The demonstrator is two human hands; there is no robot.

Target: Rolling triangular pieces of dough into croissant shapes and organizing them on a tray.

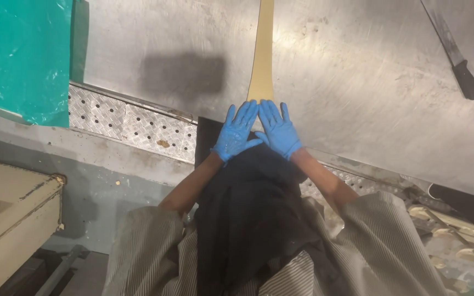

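Fingers point(248, 112) flat, two gloved hands | one dough strip point(263, 49) | one knife point(456, 57)

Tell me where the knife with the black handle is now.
In the head view, the knife lies at the upper right of the steel table, far right of the pale dough strip and away from both gloved hands.

You have one steel bench point(357, 82) before you. On it lies one long tan strip point(263, 49), with your two blue-gloved hands, left hand point(236, 133) and right hand point(278, 130), at its near end. Right of the strip there is one black-handled knife point(452, 49). Left of it, one green plastic sheet point(20, 55), perhaps folded.
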